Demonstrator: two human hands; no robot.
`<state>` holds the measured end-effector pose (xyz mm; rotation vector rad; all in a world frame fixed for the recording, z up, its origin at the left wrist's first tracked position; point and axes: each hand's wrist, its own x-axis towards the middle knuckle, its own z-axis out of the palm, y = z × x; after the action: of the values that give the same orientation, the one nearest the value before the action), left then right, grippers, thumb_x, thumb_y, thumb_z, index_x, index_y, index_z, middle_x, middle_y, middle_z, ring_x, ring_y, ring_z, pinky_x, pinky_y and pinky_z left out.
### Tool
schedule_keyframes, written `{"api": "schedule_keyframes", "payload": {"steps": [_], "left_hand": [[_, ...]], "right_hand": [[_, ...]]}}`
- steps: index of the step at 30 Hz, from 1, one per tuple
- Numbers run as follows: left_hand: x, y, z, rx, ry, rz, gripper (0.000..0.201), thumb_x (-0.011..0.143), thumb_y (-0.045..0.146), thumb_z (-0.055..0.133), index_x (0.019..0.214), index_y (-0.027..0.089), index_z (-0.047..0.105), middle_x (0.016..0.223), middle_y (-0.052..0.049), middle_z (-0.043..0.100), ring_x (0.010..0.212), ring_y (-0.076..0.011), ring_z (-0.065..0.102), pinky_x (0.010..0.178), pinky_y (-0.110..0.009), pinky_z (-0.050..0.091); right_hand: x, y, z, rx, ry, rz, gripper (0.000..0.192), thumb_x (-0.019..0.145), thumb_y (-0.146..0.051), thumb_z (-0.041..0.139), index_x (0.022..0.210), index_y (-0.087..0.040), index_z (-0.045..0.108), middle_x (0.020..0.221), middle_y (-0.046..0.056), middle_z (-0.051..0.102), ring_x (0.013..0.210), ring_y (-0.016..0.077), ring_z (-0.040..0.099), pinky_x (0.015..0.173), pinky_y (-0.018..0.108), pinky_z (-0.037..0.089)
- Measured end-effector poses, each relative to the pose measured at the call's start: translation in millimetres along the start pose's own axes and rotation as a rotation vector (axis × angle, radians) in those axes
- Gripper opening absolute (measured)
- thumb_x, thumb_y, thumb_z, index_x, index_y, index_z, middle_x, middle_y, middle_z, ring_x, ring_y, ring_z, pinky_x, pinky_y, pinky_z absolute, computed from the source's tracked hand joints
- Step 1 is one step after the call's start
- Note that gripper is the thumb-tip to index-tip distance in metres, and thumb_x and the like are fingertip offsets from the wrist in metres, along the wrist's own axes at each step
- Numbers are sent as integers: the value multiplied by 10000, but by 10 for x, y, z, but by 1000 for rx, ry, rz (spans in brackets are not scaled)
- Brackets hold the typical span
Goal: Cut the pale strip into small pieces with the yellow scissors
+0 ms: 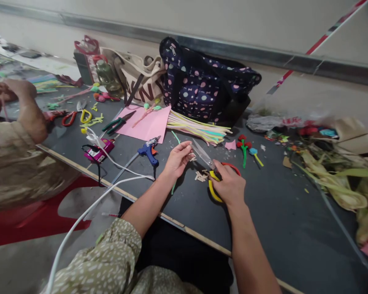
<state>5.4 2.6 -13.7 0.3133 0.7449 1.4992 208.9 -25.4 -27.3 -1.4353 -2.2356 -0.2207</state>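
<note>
My right hand (230, 183) grips a pair of scissors (205, 156) with red and yellow handles, the blades pointing up and left toward my other hand. Beside the blade tips, my left hand (179, 158) is closed in a pinch; what sits between thumb and finger is too small to make out. A thin green pipe cleaner (173, 188) shows above and below this hand, its middle hidden. Short pale cut pieces (200, 176) lie on the dark table under the scissors. To the left rests a blue hot glue gun (149, 151).
A bundle of pipe cleaners (199, 127) lies by a pink sheet (150, 122) and green-handled pliers (119, 123). Behind stands a dotted bag (199, 81). A white cord (79, 222) crosses left. Dried husks (340, 179) lie right. Another person's hands (21, 94) are at far left.
</note>
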Motion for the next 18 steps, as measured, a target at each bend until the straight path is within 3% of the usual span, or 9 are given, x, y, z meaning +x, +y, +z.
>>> {"api": "schedule_keyframes", "payload": {"steps": [18], "left_hand": [[12,5,-15,62,9,111,279,602,161,811,862,153,710,800,0,710,655,-81,649,684,-209,531]], "right_hand": [[-6,-42,14,-53,20,-34,412,827,-346,577,1224,-251,638,882,3,705,678,110,565,565,251,314]]}}
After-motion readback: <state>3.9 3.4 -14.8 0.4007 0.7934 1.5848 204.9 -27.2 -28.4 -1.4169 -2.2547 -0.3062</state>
